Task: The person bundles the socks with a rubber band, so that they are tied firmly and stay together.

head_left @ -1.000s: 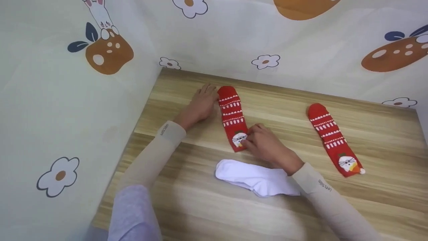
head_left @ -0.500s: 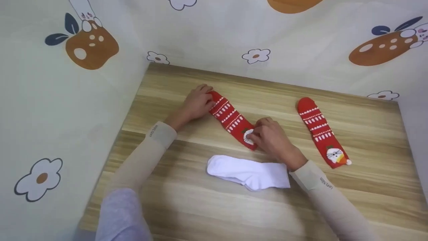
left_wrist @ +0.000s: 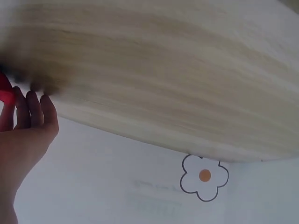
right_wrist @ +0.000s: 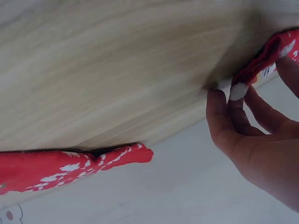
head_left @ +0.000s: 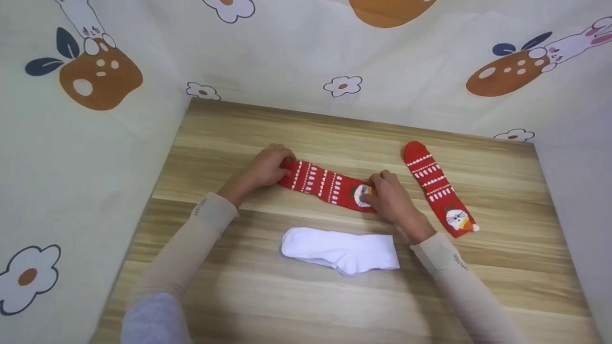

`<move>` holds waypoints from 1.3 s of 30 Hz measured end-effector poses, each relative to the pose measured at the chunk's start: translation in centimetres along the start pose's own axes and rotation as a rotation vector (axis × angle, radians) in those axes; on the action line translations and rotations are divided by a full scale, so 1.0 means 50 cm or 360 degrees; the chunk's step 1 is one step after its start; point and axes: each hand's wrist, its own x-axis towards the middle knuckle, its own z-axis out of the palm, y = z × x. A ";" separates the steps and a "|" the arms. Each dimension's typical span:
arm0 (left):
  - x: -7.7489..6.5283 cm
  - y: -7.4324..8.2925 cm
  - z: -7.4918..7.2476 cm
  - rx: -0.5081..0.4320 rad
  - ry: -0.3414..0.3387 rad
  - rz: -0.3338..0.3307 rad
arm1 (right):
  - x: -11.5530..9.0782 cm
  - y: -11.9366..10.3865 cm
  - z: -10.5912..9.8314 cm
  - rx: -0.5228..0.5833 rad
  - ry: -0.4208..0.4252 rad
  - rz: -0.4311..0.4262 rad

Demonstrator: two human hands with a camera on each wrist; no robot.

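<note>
A red sock [head_left: 318, 181] with white patterned bands and a white whiskered face lies nearly crosswise on the table. At its plain red end, my left hand [head_left: 270, 165] pinches the fabric between thumb and fingers. My right hand [head_left: 392, 196] holds the opposite end, beside the face patch. In the right wrist view, a small white pompom [right_wrist: 238, 91] shows at the fingers of that hand. Only a scrap of red fabric [left_wrist: 5, 91] is visible by the left hand in the left wrist view. Just in front lies a white sock [head_left: 339, 248], flat and untouched.
A matching red sock [head_left: 435, 184] lies slantwise to the right of my right hand. Pale walls printed with flowers and oranges stand behind and to the left of the wooden table [head_left: 248, 306]. Another wall edges the right side.
The red sock between my hands has turned from near upright in view to nearly crosswise. My left hand has come from beside it to pinching its end and moved nearer. The whole view has shifted.
</note>
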 end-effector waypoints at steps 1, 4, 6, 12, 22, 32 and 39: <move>-0.004 0.003 0.004 -0.0053 -0.0024 -0.0010 | -0.001 0.004 -0.002 0.0036 -0.0008 0.0019; -0.015 0.012 0.013 -0.0269 -0.0065 -0.0044 | -0.008 0.017 -0.010 0.0155 -0.0006 0.0062; -0.025 0.015 0.015 -0.0401 -0.0054 -0.0041 | -0.013 0.024 -0.014 0.0244 0.0029 0.0071; -0.060 0.023 0.010 -0.0656 0.0070 0.0028 | -0.033 0.040 -0.024 0.0493 0.0212 0.0038; -0.150 0.061 0.000 -0.0881 0.0087 -0.0046 | -0.115 0.042 -0.064 0.0824 0.0232 0.0183; -0.231 0.084 0.017 -0.0975 -0.0040 -0.0184 | -0.214 0.047 -0.066 0.0760 0.0121 0.0340; -0.266 0.069 0.047 -0.0885 -0.0223 -0.0216 | -0.246 0.059 -0.027 0.0791 -0.0070 0.0352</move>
